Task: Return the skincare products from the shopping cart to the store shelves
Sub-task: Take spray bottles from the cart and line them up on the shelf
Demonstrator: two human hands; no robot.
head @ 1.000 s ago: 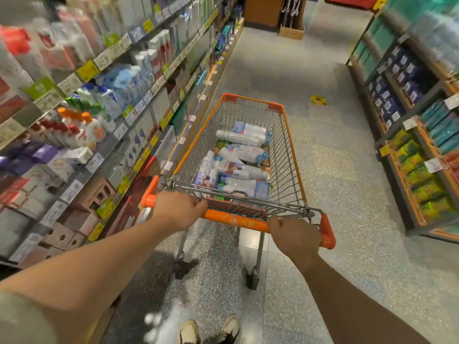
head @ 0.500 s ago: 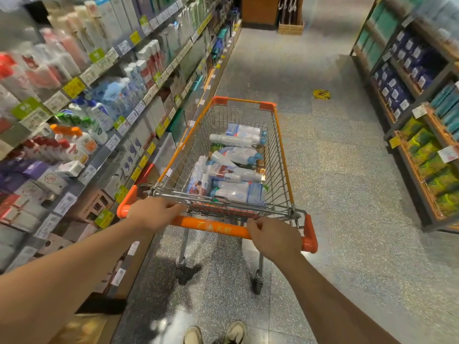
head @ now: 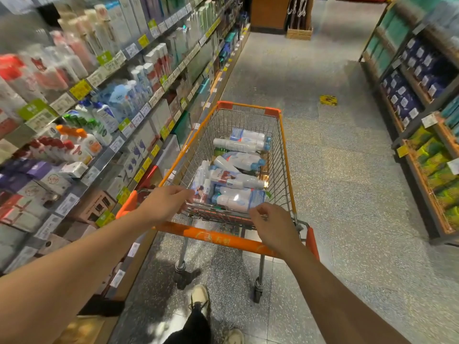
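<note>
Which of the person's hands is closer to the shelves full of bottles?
Left. The left hand reaches over the cart's near edge on the side beside those shelves; the right hand is over the cart's far side.

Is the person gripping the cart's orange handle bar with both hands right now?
No. Both the left hand and right hand are lifted off the handle bar, reaching over the cart's basket.

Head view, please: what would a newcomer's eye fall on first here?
First the orange-trimmed shopping cart in mid-aisle, its basket piled with white-and-blue skincare bottles lying on their sides. Next the two bare hands above the cart's near end, left hand and right hand, fingers loosely curled and holding nothing. The packed store shelves run along the left.
</note>
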